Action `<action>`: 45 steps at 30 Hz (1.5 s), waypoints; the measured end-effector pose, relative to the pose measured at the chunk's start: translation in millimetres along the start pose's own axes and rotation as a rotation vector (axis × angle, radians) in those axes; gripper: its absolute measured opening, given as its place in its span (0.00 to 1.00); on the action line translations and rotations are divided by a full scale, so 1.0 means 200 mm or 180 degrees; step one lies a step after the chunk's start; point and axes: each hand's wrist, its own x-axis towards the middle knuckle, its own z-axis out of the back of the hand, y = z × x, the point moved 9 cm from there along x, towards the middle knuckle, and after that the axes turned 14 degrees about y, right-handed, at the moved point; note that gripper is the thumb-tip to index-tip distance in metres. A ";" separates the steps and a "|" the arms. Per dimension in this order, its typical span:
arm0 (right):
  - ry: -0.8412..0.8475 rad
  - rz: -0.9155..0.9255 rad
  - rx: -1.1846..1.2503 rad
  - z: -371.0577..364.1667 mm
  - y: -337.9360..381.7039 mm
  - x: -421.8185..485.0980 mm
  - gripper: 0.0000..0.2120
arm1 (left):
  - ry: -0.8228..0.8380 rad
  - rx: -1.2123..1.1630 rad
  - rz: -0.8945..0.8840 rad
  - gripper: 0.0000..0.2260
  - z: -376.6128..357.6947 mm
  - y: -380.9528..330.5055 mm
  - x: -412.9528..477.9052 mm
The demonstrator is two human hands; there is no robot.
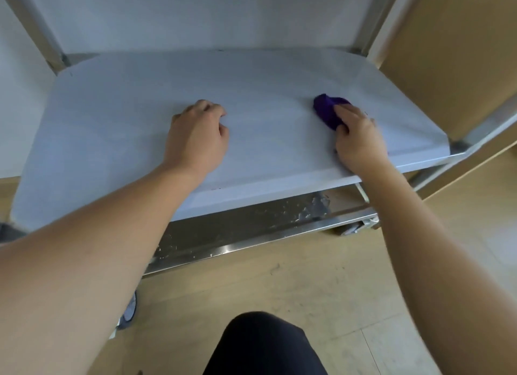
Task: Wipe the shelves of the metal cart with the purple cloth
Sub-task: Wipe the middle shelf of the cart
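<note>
The metal cart's middle shelf (112, 117) is a wide, pale grey, matte surface filling the centre of the view. A bunched purple cloth (327, 110) lies on its right part, and my right hand (356, 139) presses down on it, fingers curled over the near side of the cloth. My left hand (197, 135) rests on the shelf near its middle, fingers curled under, holding nothing. Below the front edge shows the bottom shelf (251, 223), shiny steel with pale smears and specks.
Cart uprights stand at the back left (42, 36) and back right (377, 19). A caster wheel (351, 230) sits under the right front corner, another (130, 310) at the lower left. A wooden cabinet (453, 55) stands to the right. My dark-clothed knee (265, 344) is on the wooden floor.
</note>
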 end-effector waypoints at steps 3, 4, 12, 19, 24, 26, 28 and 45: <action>-0.0015 -0.0094 -0.0126 -0.09 0.21 -0.14 0.25 | -0.0020 0.0008 -0.0016 0.16 0.00 0.01 0.00; -0.0003 0.0170 -0.0129 -0.15 0.35 -0.18 0.26 | -0.0029 0.0018 -0.0024 0.16 0.00 0.01 0.00; -0.0020 0.0723 -0.0128 -0.32 0.76 -0.23 0.23 | 0.0097 -0.0707 0.0155 0.12 0.04 0.09 0.01; -0.0010 0.0752 -0.0010 -0.30 0.77 -0.25 0.23 | 0.0321 -0.0674 -0.0089 0.10 0.27 0.40 -0.26; 0.0204 0.0105 -0.0260 -0.40 0.96 -0.17 0.22 | 0.0014 -0.0282 0.0290 0.12 0.37 0.59 -0.46; 0.0167 0.0507 -0.0239 -0.51 1.20 -0.14 0.22 | -0.0049 -0.0259 0.0467 0.13 0.37 0.61 -0.46; 0.0292 0.1128 -0.0017 -0.60 1.42 -0.13 0.21 | -0.0004 -0.0226 0.0572 0.13 0.36 0.63 -0.45; 0.0918 0.1114 0.0355 -0.64 1.61 0.44 0.23 | -0.0035 -0.0287 0.0435 0.12 0.38 0.72 -0.41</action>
